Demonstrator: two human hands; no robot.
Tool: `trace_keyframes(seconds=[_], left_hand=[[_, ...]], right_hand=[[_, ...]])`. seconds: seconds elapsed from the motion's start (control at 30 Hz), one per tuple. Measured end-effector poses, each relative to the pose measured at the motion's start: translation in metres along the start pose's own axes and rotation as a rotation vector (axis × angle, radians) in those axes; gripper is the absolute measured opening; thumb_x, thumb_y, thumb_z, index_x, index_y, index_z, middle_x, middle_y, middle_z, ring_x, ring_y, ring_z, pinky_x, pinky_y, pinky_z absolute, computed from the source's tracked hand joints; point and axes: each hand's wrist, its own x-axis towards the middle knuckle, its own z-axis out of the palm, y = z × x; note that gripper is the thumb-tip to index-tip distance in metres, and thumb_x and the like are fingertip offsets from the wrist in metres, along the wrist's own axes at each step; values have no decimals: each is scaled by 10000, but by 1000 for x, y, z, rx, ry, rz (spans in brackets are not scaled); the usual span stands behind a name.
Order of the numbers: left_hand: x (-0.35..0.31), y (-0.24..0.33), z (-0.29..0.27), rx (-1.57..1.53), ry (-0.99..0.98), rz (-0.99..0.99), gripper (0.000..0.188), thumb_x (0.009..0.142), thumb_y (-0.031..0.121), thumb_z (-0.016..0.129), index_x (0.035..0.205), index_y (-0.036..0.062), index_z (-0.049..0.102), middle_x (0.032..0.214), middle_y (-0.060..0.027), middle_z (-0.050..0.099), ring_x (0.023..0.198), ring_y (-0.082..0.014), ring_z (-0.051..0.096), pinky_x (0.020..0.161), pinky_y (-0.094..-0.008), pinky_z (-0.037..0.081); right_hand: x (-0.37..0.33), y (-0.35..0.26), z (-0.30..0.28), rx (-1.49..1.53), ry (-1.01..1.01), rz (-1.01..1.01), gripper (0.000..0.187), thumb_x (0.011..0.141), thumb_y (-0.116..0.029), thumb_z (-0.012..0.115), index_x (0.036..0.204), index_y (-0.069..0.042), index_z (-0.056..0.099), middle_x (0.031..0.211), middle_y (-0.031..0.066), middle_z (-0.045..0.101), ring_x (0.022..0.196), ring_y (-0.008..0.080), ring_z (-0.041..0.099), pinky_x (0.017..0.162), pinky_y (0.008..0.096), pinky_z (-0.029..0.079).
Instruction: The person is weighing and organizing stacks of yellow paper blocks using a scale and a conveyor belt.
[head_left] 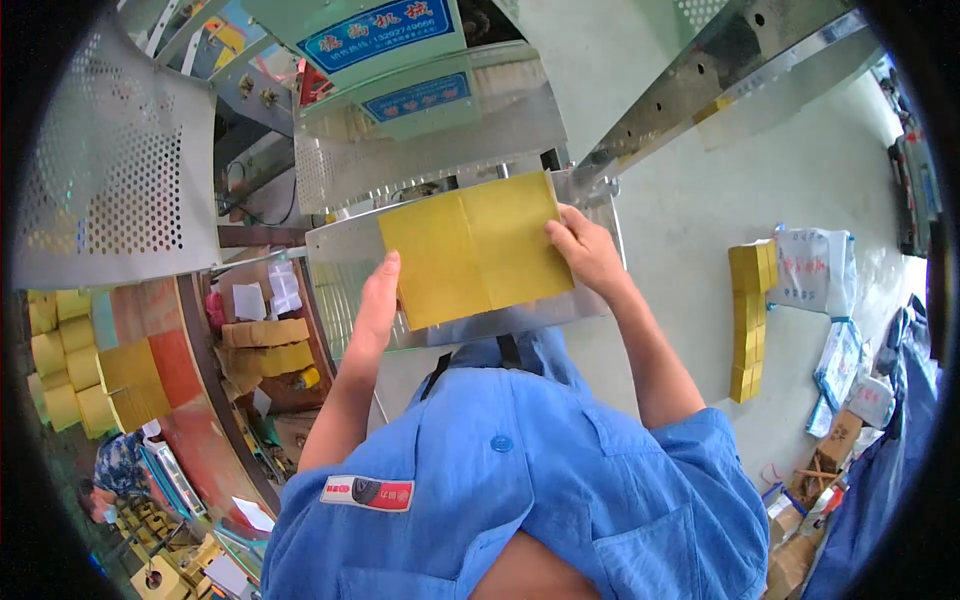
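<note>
A wide yellow stack of paper-like sheets with a seam down its middle is held in front of me, slightly tilted, over a shiny metal tray. My left hand grips its left edge, with the thumb along the side and the other fingers hidden underneath. On the right edge, my right hand holds it with the thumb near the top face and fingers wrapped round the side. How thick the stack is cannot be made out from above.
Beyond the tray stands a machine with a metal cover. A perforated panel is at left, a slanted steel beam at upper right. Yellow blocks line the floor beside a white sack. A person is at lower left.
</note>
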Motion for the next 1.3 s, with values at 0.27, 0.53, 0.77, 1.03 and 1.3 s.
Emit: trace_keyframes(seconds=[0.27,0.53,0.77,1.03,1.3], left_hand=[[-3,-25,-7,-71,207,24,522,1022,494,404,1138,44,643,1015,-18,648,864,-119,564,763,-287,456],[19,-57,16,-319,271,229,372,1029,344,472,1193,37,603,1083,-37,626,980,-124,568,874,-286,454],[17,-44,42,-766,133,170,538,1032,462,389,1374,57,478,1337,-71,541,1233,-201,503,1040,-354,388],[33,0,49,-760,46,185,576,1026,486,387,1395,49,462,1358,-67,529,1249,-201,494,1041,-353,389],[106,6,21,-534,-59,260,668,947,493,580,1423,52,424,1381,-59,488,1292,-181,433,1080,-332,327]], right_hand=[[2,17,8,402,31,90,331,982,-297,556,1194,-66,662,906,44,681,788,116,609,729,261,501],[8,52,40,778,69,132,366,1010,-279,517,1270,-23,543,1216,61,589,1080,127,557,932,287,452],[3,20,47,988,40,95,487,1014,-336,487,1377,-11,477,1368,101,513,1262,181,471,1072,326,361],[38,16,34,1037,-1,82,518,1027,-358,428,1409,-9,452,1394,92,500,1285,191,460,1085,325,348],[79,-8,27,944,46,129,498,1003,-388,430,1367,-51,486,1246,63,571,1156,174,532,979,324,425]])
